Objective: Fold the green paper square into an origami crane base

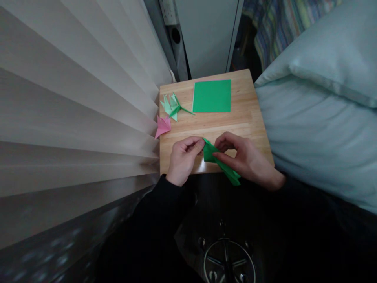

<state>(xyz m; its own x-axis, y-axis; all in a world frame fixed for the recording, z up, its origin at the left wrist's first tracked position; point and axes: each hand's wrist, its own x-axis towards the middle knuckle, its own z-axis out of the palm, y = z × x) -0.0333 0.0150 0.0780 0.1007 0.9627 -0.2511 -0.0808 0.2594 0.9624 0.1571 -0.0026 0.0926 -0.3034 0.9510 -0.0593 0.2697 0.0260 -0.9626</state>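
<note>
Over the near edge of a small wooden table (241, 122), a partly folded piece of green origami paper (209, 152) is held between both hands. My left hand (184, 159) pinches its upper left corner between thumb and fingertips. From the other side, my right hand (243, 159) grips its middle with thumb and fingers, and a narrow folded end hangs down past the table edge. Farther back lies a stack of square paper (212, 96) with a green sheet on top. At the table's left are folded green paper figures (172, 106) and a pink folded figure (163, 126).
A pleated white curtain (88, 98) runs along the left side of the table. Light blue bedding (318, 125) rises at the right. A pale cabinet (209, 35) stands behind, with a striped cloth (282, 27) beside it. Below is a dark floor with a round metal base (229, 240).
</note>
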